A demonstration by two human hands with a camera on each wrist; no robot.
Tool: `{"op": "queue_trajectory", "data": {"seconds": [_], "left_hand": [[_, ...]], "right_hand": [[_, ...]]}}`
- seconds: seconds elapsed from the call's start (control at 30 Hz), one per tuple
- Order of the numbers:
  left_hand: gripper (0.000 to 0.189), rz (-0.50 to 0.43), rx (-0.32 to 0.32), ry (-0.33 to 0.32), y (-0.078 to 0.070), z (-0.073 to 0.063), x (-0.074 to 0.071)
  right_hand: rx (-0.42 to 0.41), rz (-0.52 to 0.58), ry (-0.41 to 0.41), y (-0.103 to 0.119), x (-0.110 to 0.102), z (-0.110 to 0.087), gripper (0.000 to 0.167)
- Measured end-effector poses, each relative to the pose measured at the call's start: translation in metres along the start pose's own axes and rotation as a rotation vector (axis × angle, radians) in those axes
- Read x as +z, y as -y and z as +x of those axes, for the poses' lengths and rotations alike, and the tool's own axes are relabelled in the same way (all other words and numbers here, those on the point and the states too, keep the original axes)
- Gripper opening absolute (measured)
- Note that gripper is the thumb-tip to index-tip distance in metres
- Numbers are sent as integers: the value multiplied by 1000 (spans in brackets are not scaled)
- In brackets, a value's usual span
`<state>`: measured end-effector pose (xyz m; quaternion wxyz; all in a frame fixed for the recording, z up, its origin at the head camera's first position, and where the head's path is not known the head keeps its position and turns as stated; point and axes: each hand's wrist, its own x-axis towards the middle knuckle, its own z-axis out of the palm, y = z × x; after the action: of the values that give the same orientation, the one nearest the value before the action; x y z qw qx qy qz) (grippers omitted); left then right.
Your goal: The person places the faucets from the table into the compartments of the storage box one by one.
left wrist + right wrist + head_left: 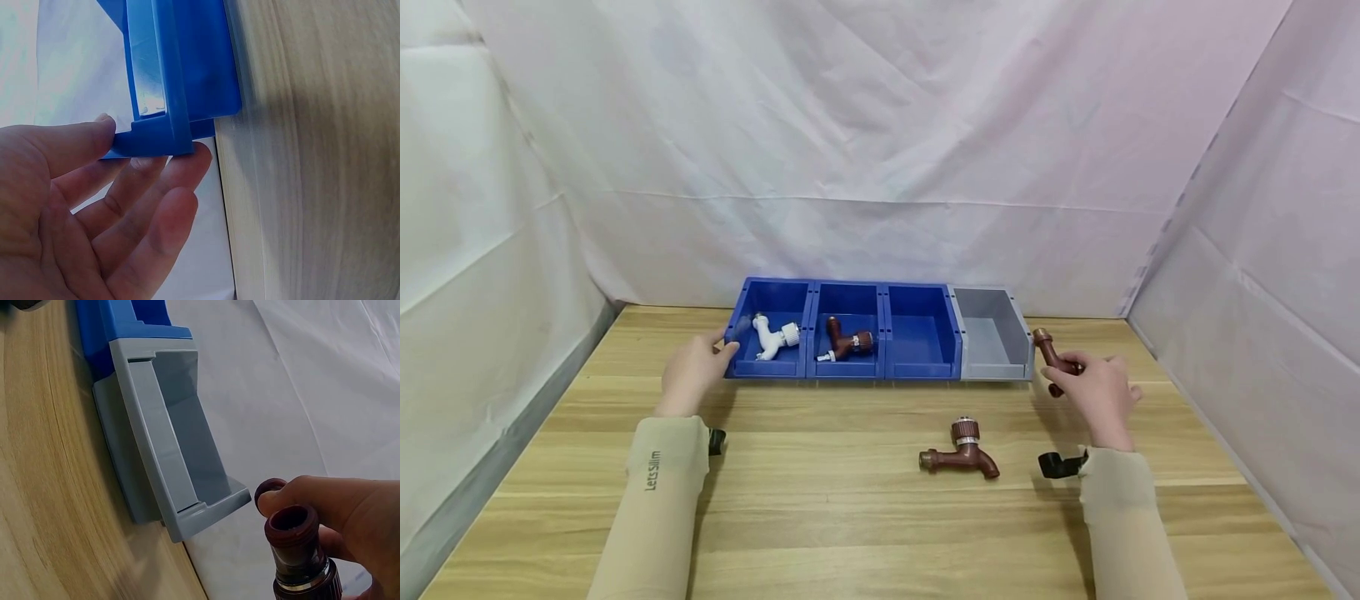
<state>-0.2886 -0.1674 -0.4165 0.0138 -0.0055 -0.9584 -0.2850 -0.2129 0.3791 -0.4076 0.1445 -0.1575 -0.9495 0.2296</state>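
Brown faucet (1049, 354), pinched in the half-closed right hand (1099, 396), is just beside the gray bin (998, 372) at four o'clock; a swing toward nine could clip the bin's wall. The left hand (694, 371), half-closed, pinches the leftmost blue bin (767, 368); open table (820, 533) spreads toward six.

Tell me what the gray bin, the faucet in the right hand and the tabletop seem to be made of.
Gray bin: probably molded plastic, satin; smooth, evenly colored thin walls suggest it.
Held faucet: plastic or coated metal, I can't tell; slight sheen, with a shiny silvery band that looks metallic.
Tabletop: wood or wood-look laminate, fairly matte, judging by its streaky grain.
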Motion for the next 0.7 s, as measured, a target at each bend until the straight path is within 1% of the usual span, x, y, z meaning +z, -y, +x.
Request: {"op": "queue_trajectory", "data": {"seconds": [0.23, 0.5, 0.7], "left_hand": [[53, 3, 3, -2, 0, -2, -2], [53, -1, 6, -4, -1, -1, -1], [53, 4, 7, -4, -2, -1, 0]], "right_hand": [[-18, 19, 2, 4, 2, -3, 53], [-17, 17, 2, 8, 0, -4, 55], [-16, 37, -6, 10, 1, -4, 47]]}}
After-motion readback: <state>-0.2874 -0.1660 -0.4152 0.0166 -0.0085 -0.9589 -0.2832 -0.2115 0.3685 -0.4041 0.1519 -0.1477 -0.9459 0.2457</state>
